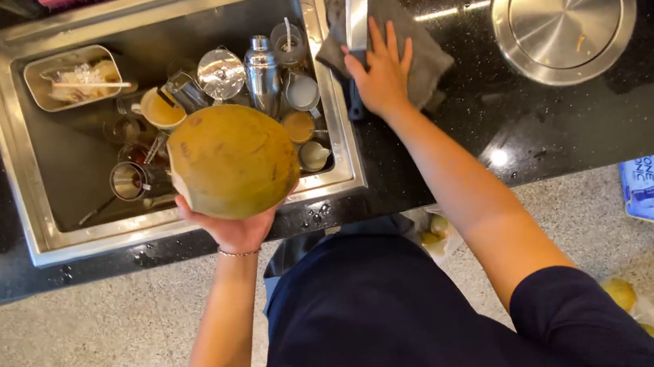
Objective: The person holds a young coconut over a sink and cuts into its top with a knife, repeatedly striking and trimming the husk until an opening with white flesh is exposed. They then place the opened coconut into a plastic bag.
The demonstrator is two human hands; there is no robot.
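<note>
Left hand point(236, 227) cups a coconut point(233, 161) from below over the sink point(17, 159). At two o'clock, right hand point(380, 73), fingers spread, presses a grey cloth point(432, 63) on the worktop point(564, 126).

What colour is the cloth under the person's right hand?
The cloth is dark grey, seen in the head view, lying on the black counter.

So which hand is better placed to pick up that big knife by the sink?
Probably the right hand: it rests on the grey cloth against the knife blade, while the left hand is occupied holding the coconut over the sink.
</note>
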